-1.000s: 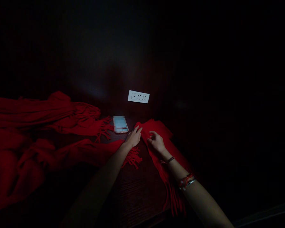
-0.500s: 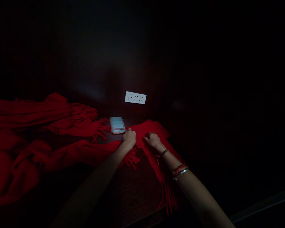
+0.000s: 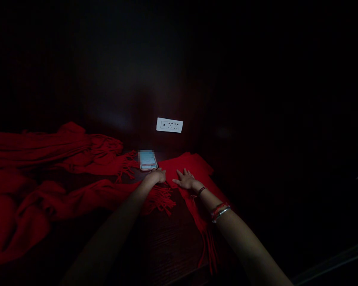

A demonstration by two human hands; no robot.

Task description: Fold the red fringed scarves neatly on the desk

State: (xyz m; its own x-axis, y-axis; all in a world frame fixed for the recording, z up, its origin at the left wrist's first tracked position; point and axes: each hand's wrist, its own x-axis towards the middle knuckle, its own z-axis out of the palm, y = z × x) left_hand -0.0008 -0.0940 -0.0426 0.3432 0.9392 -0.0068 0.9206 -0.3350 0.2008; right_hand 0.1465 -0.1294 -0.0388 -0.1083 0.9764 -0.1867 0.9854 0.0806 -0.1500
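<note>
A red fringed scarf (image 3: 186, 161), folded at its far end, lies on a dark wooden surface. My right hand (image 3: 186, 180) rests flat on the folded part with its fingers spread, holding nothing. At the scarf's left edge is my left hand (image 3: 159, 175), bent at the wrist and close to the phone's near end. Its fingers are mostly hidden, so their grip does not show. The phone (image 3: 148, 159), with a lit screen, lies just beyond that hand. The folded scarf's fringe (image 3: 209, 250) hangs toward the near edge.
More red fringed scarves (image 3: 77, 149) lie loosely heaped on the left; one scarf's fringe (image 3: 164, 200) reaches under my left forearm. A white wall socket (image 3: 169, 125) is on the dark wall behind. The right side is too dark to make out.
My right hand has gone from curled fingers to spread and flat on the scarf. My left hand has moved slightly left and nearer to me, from a fist to a bent pose.
</note>
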